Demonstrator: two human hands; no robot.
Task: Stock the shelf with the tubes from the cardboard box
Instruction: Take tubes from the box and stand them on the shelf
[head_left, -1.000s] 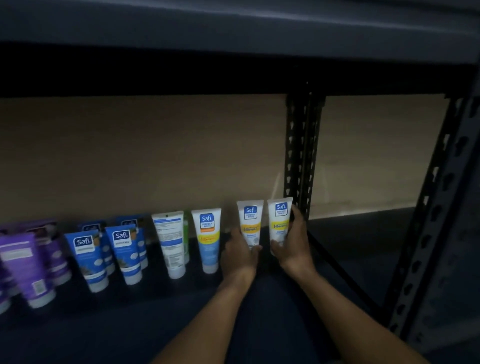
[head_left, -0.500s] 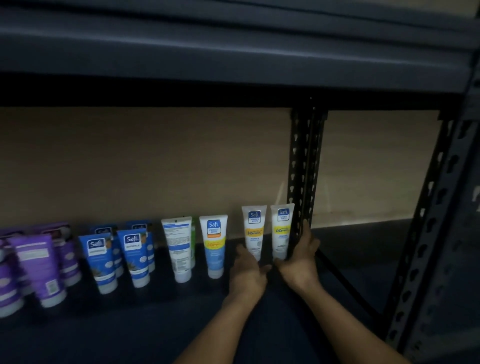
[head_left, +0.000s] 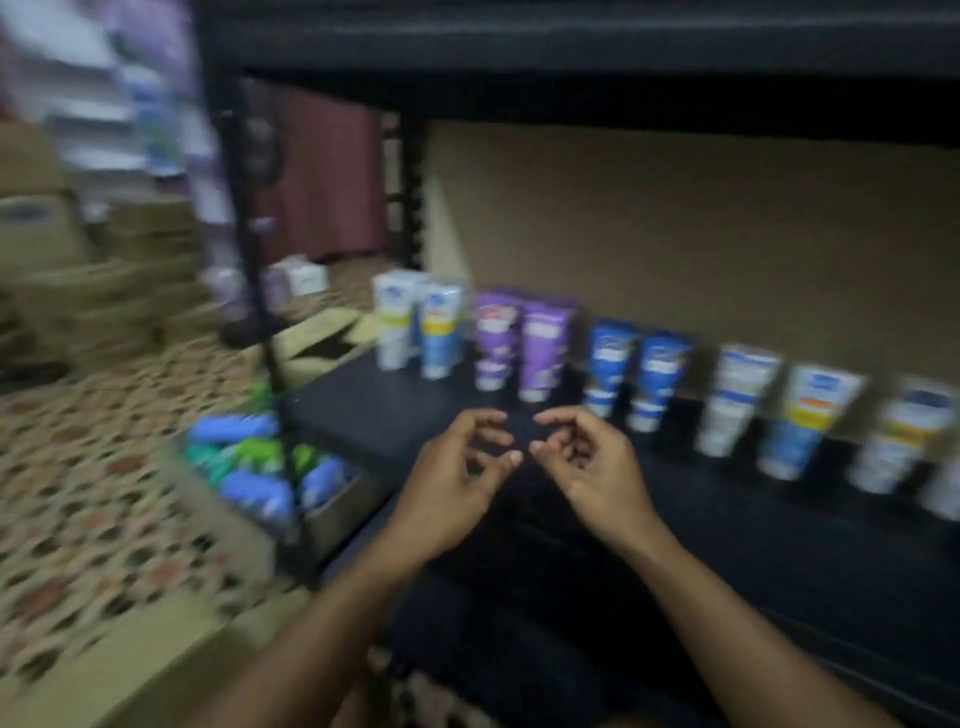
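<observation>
Looks like the between-trips step. The cardboard box (head_left: 337, 514) sits at lower left with blue and green tubes (head_left: 244, 457) inside. Left hand (head_left: 452, 483) and right hand (head_left: 592, 467) hover mid-frame over the shelf (head_left: 363, 410), loosely curled and holding nothing. Next move, I reckon, is to reach left and grab more. The stocked row (head_left: 540, 348) runs off to the right.

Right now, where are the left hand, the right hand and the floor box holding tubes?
left hand (head_left: 447, 486): head view, middle of hand.
right hand (head_left: 602, 467): head view, middle of hand.
floor box (head_left: 340, 514): head view, side wall.
</observation>
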